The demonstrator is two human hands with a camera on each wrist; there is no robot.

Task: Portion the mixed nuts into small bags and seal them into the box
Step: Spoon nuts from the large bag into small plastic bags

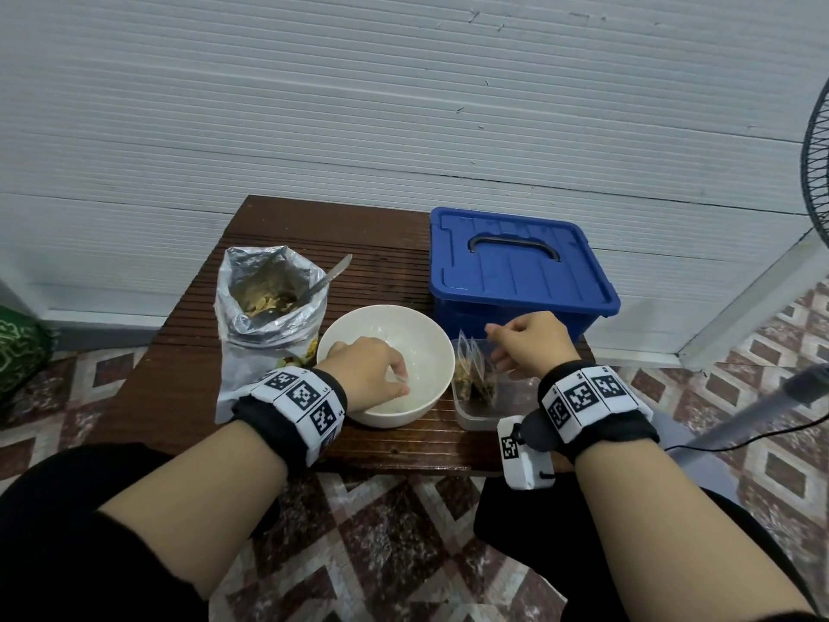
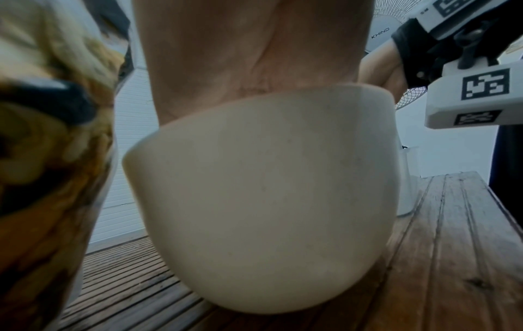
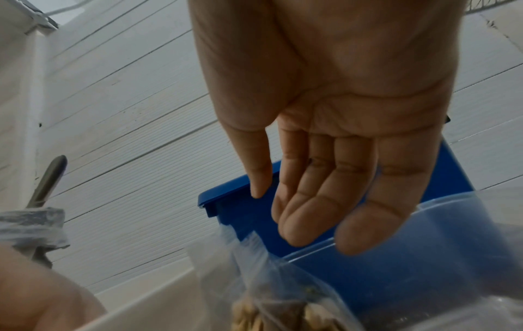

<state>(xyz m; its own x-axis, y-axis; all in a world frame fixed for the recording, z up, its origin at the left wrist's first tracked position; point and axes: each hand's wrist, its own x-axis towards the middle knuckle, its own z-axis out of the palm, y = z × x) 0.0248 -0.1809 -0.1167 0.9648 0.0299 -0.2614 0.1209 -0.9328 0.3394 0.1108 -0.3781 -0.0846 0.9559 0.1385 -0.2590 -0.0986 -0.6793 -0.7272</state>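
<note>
Blue box point(image 1: 520, 271), lid on, sits far right on table point(image 1: 197, 374). Foil nut bag point(image 1: 264, 307) stands open on the left w/ spoon point(image 1: 329, 278) inside. White bowl point(image 1: 386, 365) is centre; left hand point(image 1: 365, 372) is in it, fingers curled, grip unclear. Filled small bags point(image 1: 475, 374) stand in clear tub point(image 1: 482, 415). Right hand point(image 3: 334, 138) hovers above the tub, fingers relaxed, holding nothing.
</note>
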